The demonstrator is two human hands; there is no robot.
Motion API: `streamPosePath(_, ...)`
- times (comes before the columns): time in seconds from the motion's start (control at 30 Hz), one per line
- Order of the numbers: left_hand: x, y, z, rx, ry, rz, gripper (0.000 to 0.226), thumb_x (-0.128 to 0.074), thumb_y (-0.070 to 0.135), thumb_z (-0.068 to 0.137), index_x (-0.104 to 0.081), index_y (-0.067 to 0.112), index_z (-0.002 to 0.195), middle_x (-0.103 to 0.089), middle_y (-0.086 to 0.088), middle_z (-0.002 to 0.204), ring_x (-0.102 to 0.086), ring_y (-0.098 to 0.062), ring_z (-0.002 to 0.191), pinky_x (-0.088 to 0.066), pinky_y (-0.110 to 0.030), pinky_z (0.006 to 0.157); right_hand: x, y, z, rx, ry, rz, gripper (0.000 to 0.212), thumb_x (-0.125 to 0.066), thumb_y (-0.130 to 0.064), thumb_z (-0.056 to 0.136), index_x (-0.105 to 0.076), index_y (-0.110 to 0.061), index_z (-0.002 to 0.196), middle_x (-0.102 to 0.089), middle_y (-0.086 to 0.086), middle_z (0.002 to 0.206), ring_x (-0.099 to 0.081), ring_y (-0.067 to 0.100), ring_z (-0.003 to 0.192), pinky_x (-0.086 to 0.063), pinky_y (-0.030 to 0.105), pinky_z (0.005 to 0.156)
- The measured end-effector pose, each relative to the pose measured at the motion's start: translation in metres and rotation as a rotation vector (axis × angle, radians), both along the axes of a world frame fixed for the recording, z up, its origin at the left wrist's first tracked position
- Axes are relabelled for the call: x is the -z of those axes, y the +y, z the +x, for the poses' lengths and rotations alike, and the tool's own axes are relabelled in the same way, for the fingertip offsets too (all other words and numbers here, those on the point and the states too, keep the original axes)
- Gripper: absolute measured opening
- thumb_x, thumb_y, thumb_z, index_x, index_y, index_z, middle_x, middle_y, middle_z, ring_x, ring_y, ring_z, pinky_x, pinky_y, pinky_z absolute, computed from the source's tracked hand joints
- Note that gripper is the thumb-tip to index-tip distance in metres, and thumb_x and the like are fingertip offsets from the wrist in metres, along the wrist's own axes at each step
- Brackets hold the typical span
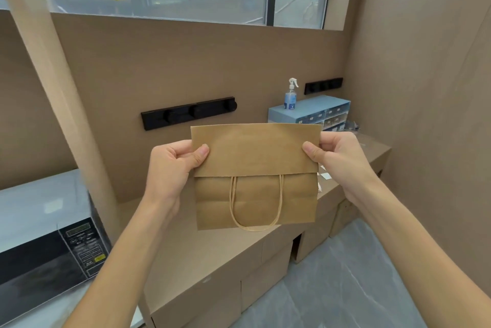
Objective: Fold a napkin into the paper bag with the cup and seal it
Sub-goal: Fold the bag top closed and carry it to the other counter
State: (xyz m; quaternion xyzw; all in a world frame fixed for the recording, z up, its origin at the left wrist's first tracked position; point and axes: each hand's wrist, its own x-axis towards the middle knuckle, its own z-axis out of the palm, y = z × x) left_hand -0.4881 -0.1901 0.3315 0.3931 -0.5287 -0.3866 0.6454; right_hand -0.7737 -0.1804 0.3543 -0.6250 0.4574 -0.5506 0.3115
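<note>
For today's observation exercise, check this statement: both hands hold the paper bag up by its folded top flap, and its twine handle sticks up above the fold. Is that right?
Not quite. Both the left hand and the right hand do hold the paper bag up by its folded top flap, but the twine handle hangs down below the fold, as the head view shows.

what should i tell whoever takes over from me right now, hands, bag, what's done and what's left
Left hand: pinching the left edge of the paper bag.
Right hand: pinching its right edge.
The bag is held up in the air above the counter, its top flap folded down at the front, twine handles hanging below the flap.
Cup and napkin: not visible; whether they are inside cannot be told.
Done: top folded over.
Left: no sticker or tape shows on the flap, so seal it.
</note>
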Motion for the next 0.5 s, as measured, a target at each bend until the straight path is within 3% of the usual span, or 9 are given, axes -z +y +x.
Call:
streamPosePath(0.2,0.024,-0.067,0.017,-0.068,0.026,0.029,0.011,-0.075,0.01,0.086,-0.08,0.015,0.095,-0.082,0.002,0.086,-0.075,-0.006,0.079,-0.055,-0.012,0.068,0.017,-0.081,0.013,-0.052,0.05,0.006,0.025,-0.063,-0.007,0.096,-0.078,-0.027,0.098,-0.081,-0.008,0.093,-0.075,0.009,0.089,-0.058,0.017,0.072)
streamPosePath(0.37,0.045,-0.118,0.035,-0.089,0.031,0.071,0.012,-0.073,0.009,0.087,-0.081,0.016,0.093,-0.082,-0.001,0.089,-0.076,-0.011,0.082,-0.056,-0.015,0.067,0.035,-0.151,0.027,-0.084,0.103,0.05,0.021,-0.064,-0.007,0.096,-0.079,-0.021,0.1,-0.081,-0.002,0.094,-0.075,0.019,0.092,-0.059,0.032,0.081)
streamPosePath(0.5,0.056,-0.147,0.051,-0.111,0.017,0.081,0.015,-0.072,0.007,0.087,-0.083,0.019,0.086,-0.082,-0.002,0.086,-0.075,-0.01,0.077,-0.056,-0.016,0.067,0.05,-0.193,0.043,-0.134,0.098,0.084,0.021,-0.064,-0.003,0.095,-0.078,-0.018,0.097,-0.081,-0.004,0.087,-0.075,0.011,0.081,-0.058,0.023,0.074)
